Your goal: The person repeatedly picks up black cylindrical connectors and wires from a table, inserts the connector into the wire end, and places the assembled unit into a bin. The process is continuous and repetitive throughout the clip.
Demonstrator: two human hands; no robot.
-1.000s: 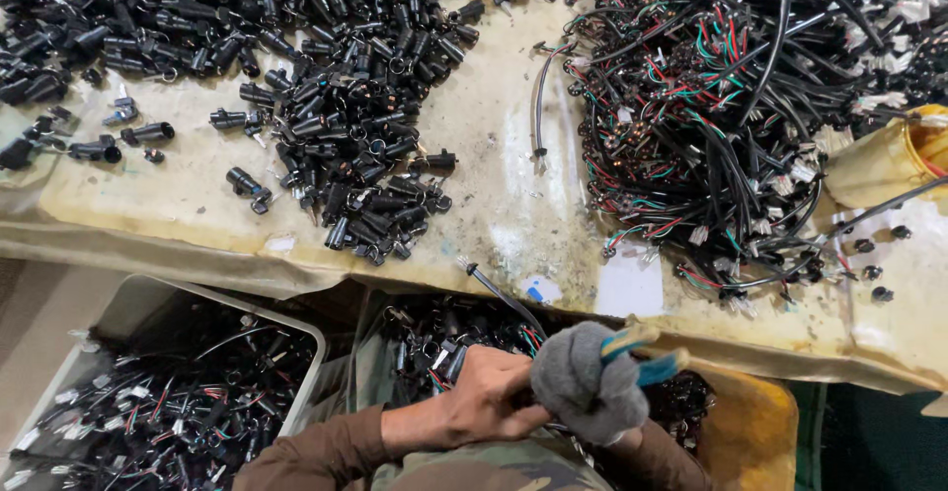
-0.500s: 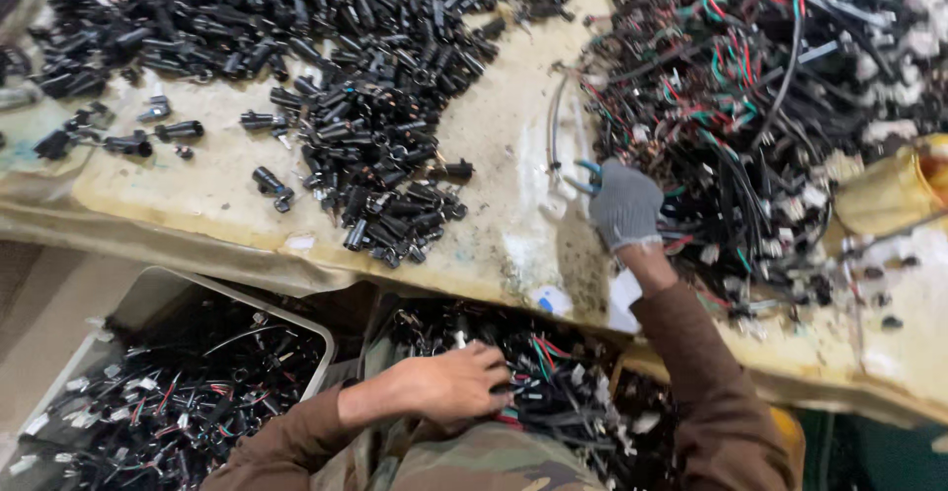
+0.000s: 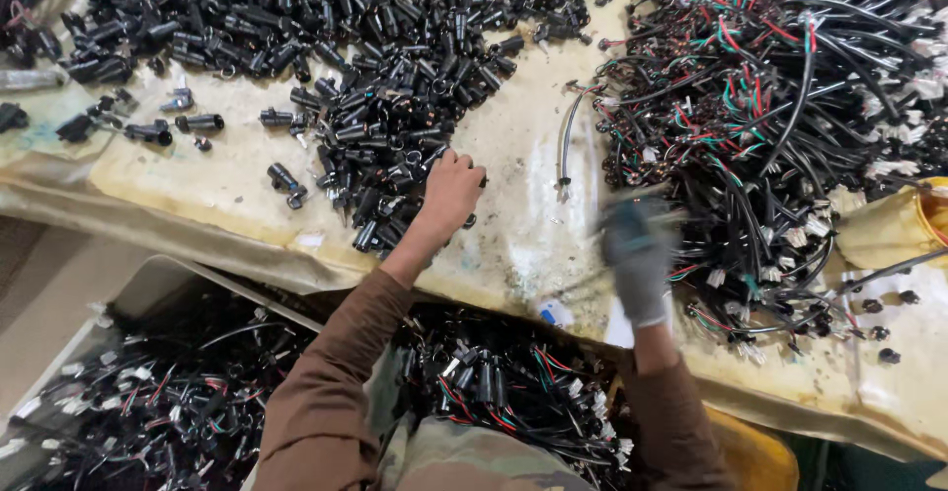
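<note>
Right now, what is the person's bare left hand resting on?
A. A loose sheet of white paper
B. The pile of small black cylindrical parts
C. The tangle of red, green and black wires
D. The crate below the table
B: the bare left hand lies at the edge of the pile of small black parts, while the gloved right hand is blurred beside the wire tangle.
</note>
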